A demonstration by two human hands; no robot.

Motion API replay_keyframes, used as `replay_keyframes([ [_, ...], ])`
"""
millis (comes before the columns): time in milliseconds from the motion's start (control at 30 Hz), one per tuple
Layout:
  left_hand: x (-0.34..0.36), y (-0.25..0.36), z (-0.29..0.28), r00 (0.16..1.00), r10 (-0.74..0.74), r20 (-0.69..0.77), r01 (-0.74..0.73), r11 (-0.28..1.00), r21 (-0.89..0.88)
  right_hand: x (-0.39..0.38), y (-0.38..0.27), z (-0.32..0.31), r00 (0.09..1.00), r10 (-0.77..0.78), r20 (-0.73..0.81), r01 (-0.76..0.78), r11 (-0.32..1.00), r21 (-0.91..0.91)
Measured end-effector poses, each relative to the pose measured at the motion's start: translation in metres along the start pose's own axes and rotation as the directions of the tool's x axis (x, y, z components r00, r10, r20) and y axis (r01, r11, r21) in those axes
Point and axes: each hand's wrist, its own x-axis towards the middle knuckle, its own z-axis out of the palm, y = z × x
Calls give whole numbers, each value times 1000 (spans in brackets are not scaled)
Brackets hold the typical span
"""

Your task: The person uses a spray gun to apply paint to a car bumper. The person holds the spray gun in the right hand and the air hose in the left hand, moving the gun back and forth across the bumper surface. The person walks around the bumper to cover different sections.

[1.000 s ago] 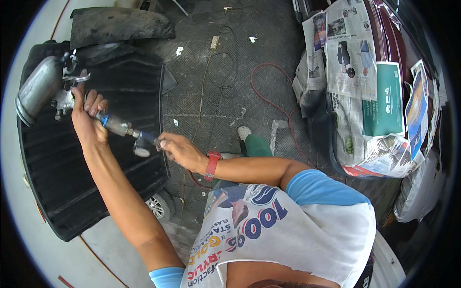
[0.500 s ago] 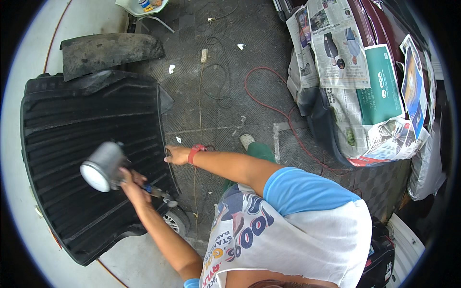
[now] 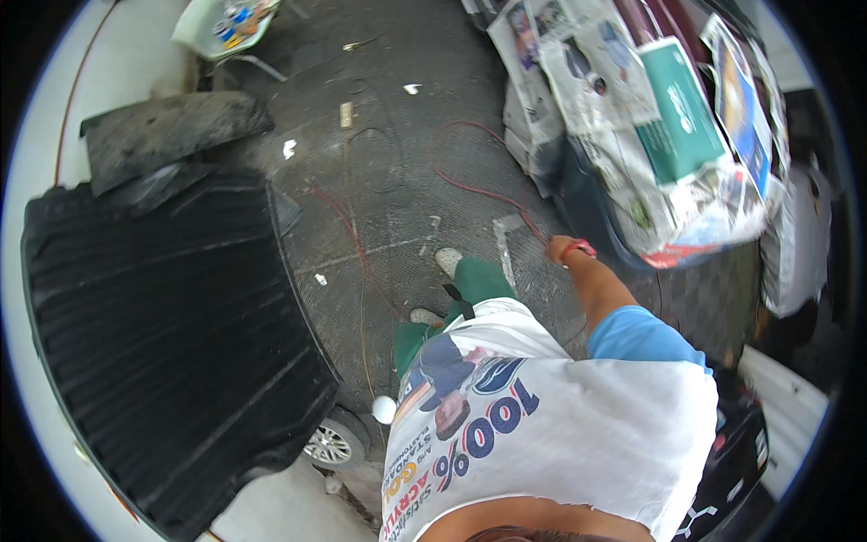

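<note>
My right hand [image 3: 562, 248], with a red band at its wrist, is out to the right beside the papered car bumper. Its fingers are closed around a thin red hose [image 3: 488, 192] that curves over the floor to it. Another stretch of red hose [image 3: 355, 242] runs toward my legs on the left. Only a round white end [image 3: 384, 410] of the spray gun's cup shows, at the left edge of my shirt. My left hand and forearm are out of sight. A black ribbed panel [image 3: 172, 334] stands to the left.
Newspaper [image 3: 587, 81] and a green sheet [image 3: 684, 113] cover the maroon car at right. A dusty dark panel [image 3: 176, 131] lies above the ribbed one, near a pale chair [image 3: 194, 32] holding cans. A wheel [image 3: 336, 440] sits below; a cord's socket block [image 3: 346, 115] lies on the floor.
My right hand has swung from the ribbed panel's edge to the right, onto the red hose. The spray gun has come back from the panel to my body, and my left hand has left view.
</note>
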Motion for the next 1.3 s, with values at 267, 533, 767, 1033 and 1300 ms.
replay_keyframes([
  [267, 93, 1, -96, 990, -8, 140, -37, 946, 321, -121, 139, 175, 942, 286, -177, -149, 826, 544],
  [533, 203, 143, -179, 965, 117, 235, -162, 970, 183, -241, 46, 369, 984, 104, -146, 10, 783, 622],
  [767, 151, 317, -147, 682, 710, 174, -727, 636, 257, -302, 88, 448, 889, 427, -165, -119, 564, 817],
  [1033, 100, 243, 17, 668, 576, 472, -744, 496, 448, -316, 137, 537, 839, 538, -82, -99, 299, 949],
  [1300, 59, 67, 132, 759, 221, 612, -644, 124, 754, -335, 248, 622, 841, 535, 82, -116, 30, 993],
])
